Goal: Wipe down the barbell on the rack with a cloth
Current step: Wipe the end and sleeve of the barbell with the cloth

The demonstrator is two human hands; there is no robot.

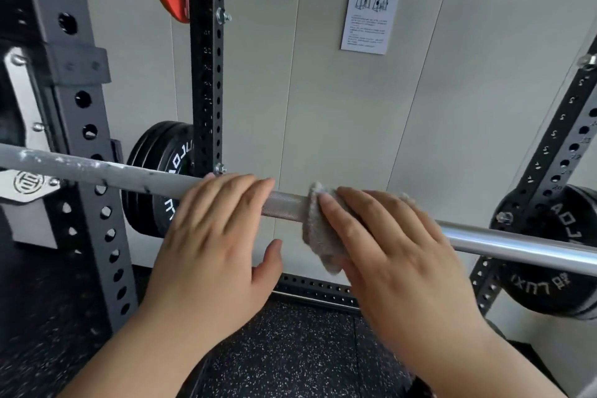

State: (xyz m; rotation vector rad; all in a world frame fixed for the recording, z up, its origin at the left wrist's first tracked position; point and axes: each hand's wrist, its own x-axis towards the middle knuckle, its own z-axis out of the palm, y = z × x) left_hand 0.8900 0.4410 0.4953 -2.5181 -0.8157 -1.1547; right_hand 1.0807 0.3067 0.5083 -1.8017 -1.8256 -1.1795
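Both flat: left hand [213, 236] rests on barbell [97, 171], right hand [397, 245] presses cloth [318, 236].

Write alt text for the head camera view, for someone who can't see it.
A person's right hand presses a grey cloth onto a steel barbell on a black rack, while the left hand rests on the bar beside it. Black weight plates sit behind, left and right.
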